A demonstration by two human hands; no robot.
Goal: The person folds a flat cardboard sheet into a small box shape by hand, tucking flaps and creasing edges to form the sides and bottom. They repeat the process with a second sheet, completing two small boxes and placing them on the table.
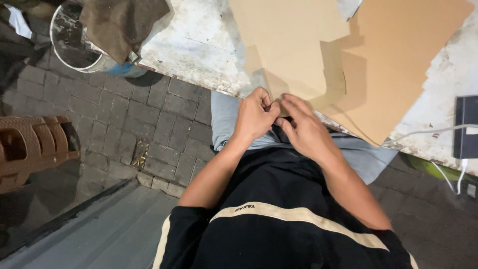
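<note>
A downward view from the head is given, over a seated person's lap at the edge of a worn white table (199,45). Flat brown cardboard sheets (298,45) are spread over the table, overlapping one another. The largest sheet (398,65) is laid askew, its long axis running from the upper right down toward the lap, with one corner pointed over the table's near edge.

The left hand (255,117) is seen curled at the table's edge, with thumb and fingertips pinched together on what seems a thin dark strand; what it is cannot be told. The right hand (304,130) is held just beside it, nearly touching, fingers loosely extended and gripping nothing visible, its fingertips laid toward the near edge of the cardboard.

A metal bucket (74,42) draped with a dark brown cloth (124,22) is seen at the upper left, beside the table. A brown plastic stool (32,149) is placed on the grey paving bricks (134,119). A dark flat device (465,127) with white cables (428,132) is seen at the table's right end.
</note>
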